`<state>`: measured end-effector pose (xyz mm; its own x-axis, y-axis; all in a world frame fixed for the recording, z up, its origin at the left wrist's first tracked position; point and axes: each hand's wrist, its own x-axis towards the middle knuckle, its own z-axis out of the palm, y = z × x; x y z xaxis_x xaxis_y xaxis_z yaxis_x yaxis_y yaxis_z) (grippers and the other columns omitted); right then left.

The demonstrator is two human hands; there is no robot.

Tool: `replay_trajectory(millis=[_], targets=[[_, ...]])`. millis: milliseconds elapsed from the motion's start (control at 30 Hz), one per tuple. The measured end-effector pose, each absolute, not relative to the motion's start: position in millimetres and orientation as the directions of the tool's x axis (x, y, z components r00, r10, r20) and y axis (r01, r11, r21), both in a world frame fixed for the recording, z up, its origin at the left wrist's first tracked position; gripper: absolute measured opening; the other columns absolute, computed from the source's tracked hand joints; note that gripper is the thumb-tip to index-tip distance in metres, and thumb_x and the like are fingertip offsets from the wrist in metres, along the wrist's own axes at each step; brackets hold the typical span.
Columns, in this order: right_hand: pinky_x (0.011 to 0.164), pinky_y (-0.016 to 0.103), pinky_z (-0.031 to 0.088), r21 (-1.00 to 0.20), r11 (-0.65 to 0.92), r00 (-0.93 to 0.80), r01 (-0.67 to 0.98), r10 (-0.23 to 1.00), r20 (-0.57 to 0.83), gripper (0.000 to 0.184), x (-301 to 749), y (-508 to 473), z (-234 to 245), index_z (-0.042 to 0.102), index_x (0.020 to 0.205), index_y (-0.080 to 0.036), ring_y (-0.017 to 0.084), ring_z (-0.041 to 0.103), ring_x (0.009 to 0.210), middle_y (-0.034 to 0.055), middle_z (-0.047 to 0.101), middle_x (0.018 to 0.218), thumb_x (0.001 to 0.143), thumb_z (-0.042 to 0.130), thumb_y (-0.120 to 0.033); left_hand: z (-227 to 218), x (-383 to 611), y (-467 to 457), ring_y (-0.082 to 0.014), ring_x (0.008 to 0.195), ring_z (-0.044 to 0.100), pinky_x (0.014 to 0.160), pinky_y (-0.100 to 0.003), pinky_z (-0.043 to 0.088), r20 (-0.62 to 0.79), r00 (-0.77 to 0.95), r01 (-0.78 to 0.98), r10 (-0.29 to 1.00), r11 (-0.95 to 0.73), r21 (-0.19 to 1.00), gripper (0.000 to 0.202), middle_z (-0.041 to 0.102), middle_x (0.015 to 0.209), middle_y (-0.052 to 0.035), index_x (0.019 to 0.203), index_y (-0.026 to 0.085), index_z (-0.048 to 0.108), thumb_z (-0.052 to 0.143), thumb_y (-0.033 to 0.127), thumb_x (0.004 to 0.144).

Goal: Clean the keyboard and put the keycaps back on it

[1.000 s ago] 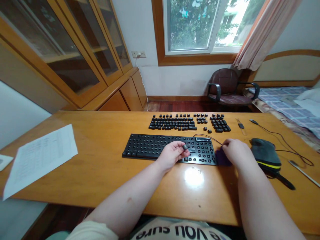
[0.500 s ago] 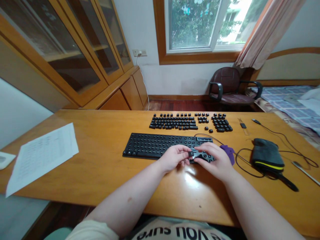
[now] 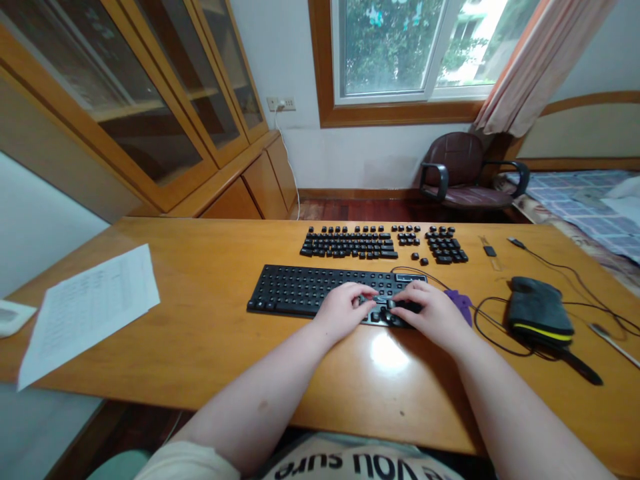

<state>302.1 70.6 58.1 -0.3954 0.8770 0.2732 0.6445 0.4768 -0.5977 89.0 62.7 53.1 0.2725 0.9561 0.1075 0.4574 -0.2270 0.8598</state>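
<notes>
By the right hand [image 3: 434, 312], a keycap [image 3: 391, 304] is pinched at that hand's left; whether anything is gripped by the left hand [image 3: 343, 311], just beside it, cannot be told. Beneath both, the keyboard [image 3: 295, 287] is laid lengthwise left to right.

right hand [image 3: 434, 316]: moved from purple object [image 3: 459, 305] to keyboard [image 3: 290, 287] | keycap [image 3: 391, 305]: from left hand [image 3: 342, 309] to right hand's fingertips

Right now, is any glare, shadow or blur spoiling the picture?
All in the head view: bright glare on the desk, just nearside of the keyboard; a soft shadow beside the right arm; print on the paper too blurred to read; daylight partly washing out the window.
</notes>
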Motion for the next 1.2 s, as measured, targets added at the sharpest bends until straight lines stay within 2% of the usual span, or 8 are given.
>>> replay_trajectory(millis=[67, 133, 300, 833, 1200], targets=[[0.069, 0.033, 0.049, -0.594, 0.457, -0.424, 0.662, 0.882, 0.206, 0.014, 301.0, 72.8, 52.0, 0.072, 0.081, -0.025, 0.018, 0.059, 0.074, 0.0031, 0.061, 0.079, 0.072, 0.067, -0.034, 53.7, 87.0, 62.6, -0.0164, 0.079, 0.057, 0.075, -0.029, 0.045, 0.182, 0.338, 0.58, 0.923, -0.357, 0.732, 0.02, 0.066, 0.092, -0.0034, 0.093, 0.023, 0.069, 0.063, 0.028, 0.075], [0.069, 0.032, 0.049, -0.591, 0.447, -0.446, 0.671, 0.881, 0.16, 0.013, 299.1, 73.5, 46.8, 0.072, 0.08, -0.026, 0.018, 0.059, 0.073, 0.0026, 0.061, 0.079, 0.071, 0.068, -0.033, 52.9, 87.0, 61.5, -0.0196, 0.089, 0.057, 0.083, -0.032, 0.043, 0.203, 0.417, 0.624, 0.886, -0.441, 0.645, 0.021, 0.066, 0.095, -0.0038, 0.092, 0.024, 0.069, 0.065, 0.032, 0.074], [0.069, 0.032, 0.048, -0.595, 0.419, -0.457, 0.686, 0.884, 0.097, 0.012, 296.3, 73.4, 42.3, 0.072, 0.079, -0.026, 0.018, 0.059, 0.074, 0.0021, 0.061, 0.079, 0.069, 0.069, -0.033, 47.3, 90.7, 60.0, -0.0224, 0.093, 0.054, 0.085, -0.036, 0.041, 0.177, 0.499, 0.671, 0.848, -0.507, 0.541, 0.03, 0.066, 0.098, -0.0042, 0.095, 0.024, 0.068, 0.07, 0.038, 0.069], [0.065, 0.029, 0.044, -0.565, 0.396, -0.464, 0.724, 0.886, 0.026, 0.013, 293.3, 71.2, 44.9, 0.07, 0.076, -0.023, 0.017, 0.058, 0.072, 0.0016, 0.06, 0.077, 0.07, 0.068, -0.034, 40.6, 98.0, 57.4, -0.0217, 0.095, 0.051, 0.087, -0.036, 0.038, 0.199, 0.487, 0.68, 0.85, -0.512, 0.524, 0.015, 0.065, 0.093, -0.003, 0.088, 0.023, 0.069, 0.064, 0.031, 0.075], [0.064, 0.026, 0.042, -0.517, 0.408, -0.48, 0.753, 0.877, -0.007, 0.011, 289.8, 69.2, 50.3, 0.067, 0.073, -0.022, 0.016, 0.058, 0.073, 0.001, 0.059, 0.076, 0.073, 0.066, -0.034, 37.1, 102.8, 57.1, -0.0229, 0.106, 0.048, 0.091, -0.039, 0.037, 0.265, 0.423, 0.675, 0.866, -0.497, 0.546, 0.009, 0.06, 0.105, -0.0035, 0.076, 0.023, 0.068, 0.069, 0.027, 0.068]])
